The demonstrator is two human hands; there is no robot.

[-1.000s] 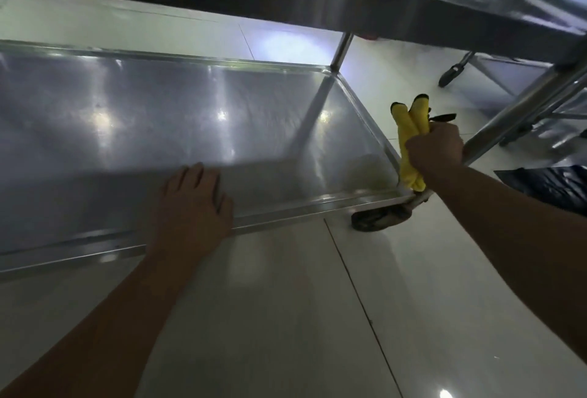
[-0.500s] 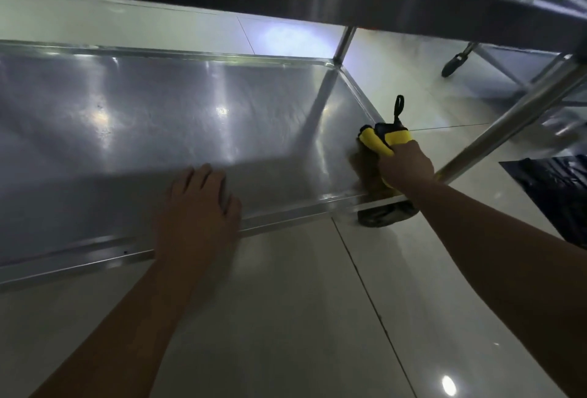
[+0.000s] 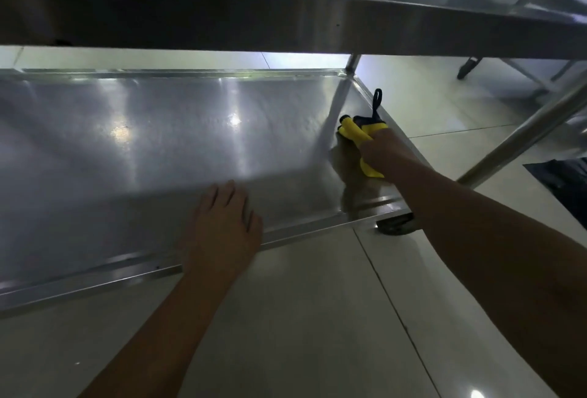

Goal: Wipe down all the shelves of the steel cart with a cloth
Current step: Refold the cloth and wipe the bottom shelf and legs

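Note:
The steel cart's bottom shelf (image 3: 143,149) is a shiny rimmed tray low above the floor. The shelf above it (image 3: 286,19) crosses the top of the view. My right hand (image 3: 386,151) grips a bunched yellow cloth with a black edge and loop (image 3: 355,132) and holds it on the bottom shelf near the right rim, toward the far right corner. My left hand (image 3: 222,229) rests flat with straight fingers on the shelf's front rim.
Upright steel posts stand at the far right corner (image 3: 352,64) and near right corner (image 3: 521,140). A black caster (image 3: 395,226) sits under the near right corner. Pale floor tiles (image 3: 301,318) lie in front. A second cart's frame (image 3: 514,70) and a dark bag (image 3: 565,178) are at right.
My right hand brought the cloth from outside the cart's right end down onto the bottom shelf and moved it farther in along the right rim. My left hand stayed on the front rim.

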